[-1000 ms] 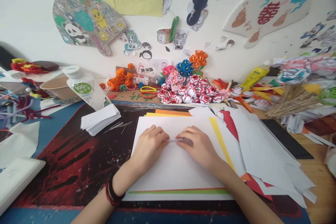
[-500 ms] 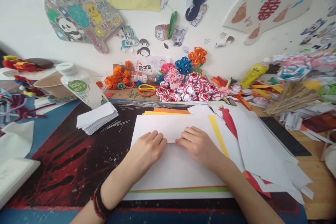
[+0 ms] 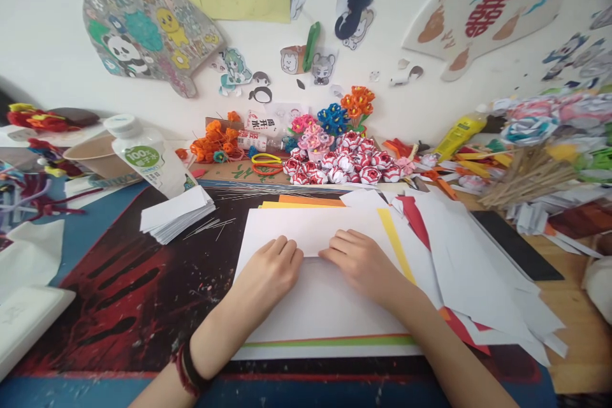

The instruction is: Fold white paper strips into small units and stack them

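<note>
A white paper piece (image 3: 313, 236) lies over a stack of paper (image 3: 329, 312), with its near edge between my two hands. My left hand (image 3: 280, 264) has its fingers curled and pressed on the left part of that edge. On the right part, my right hand (image 3: 351, 258) pinches the same edge, fingers bent together. A short gap parts the hands. Yellow, orange and green sheets show at the stack's borders. The fingertips and thumbs are partly hidden.
At the left stand a white bottle (image 3: 148, 156) and a pile of white strips (image 3: 179, 213) beside thin wires (image 3: 210, 226). Paper flowers (image 3: 351, 159) line the back. Loose white sheets (image 3: 478, 268) and a black slab (image 3: 519, 245) lie right.
The hands hold nearly the same place and grip on the paper. The whole view has shifted very slightly.
</note>
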`<move>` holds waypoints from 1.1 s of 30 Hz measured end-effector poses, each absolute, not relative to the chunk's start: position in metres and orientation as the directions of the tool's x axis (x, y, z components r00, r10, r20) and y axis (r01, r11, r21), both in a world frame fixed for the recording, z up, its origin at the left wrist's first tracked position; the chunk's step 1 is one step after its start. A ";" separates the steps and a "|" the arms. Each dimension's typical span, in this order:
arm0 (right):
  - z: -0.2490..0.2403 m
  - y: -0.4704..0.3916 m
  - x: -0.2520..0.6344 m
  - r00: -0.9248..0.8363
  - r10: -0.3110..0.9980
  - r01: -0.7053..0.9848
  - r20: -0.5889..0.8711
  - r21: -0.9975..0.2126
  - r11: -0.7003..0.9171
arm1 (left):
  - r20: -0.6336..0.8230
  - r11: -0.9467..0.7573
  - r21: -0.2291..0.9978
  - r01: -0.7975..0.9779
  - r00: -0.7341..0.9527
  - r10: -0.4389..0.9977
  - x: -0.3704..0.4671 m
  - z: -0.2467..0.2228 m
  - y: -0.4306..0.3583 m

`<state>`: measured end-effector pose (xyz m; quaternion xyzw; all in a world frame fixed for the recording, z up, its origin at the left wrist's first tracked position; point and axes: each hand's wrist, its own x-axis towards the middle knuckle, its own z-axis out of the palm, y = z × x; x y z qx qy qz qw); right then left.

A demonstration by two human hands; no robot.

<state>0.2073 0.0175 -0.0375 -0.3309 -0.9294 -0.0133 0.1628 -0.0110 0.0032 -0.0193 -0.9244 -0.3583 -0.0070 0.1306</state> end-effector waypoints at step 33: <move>-0.051 0.018 0.197 -0.677 0.627 0.649 0.386 -0.089 0.756 | 0.189 -0.665 -0.299 0.685 0.725 0.662 0.004 -0.023 0.007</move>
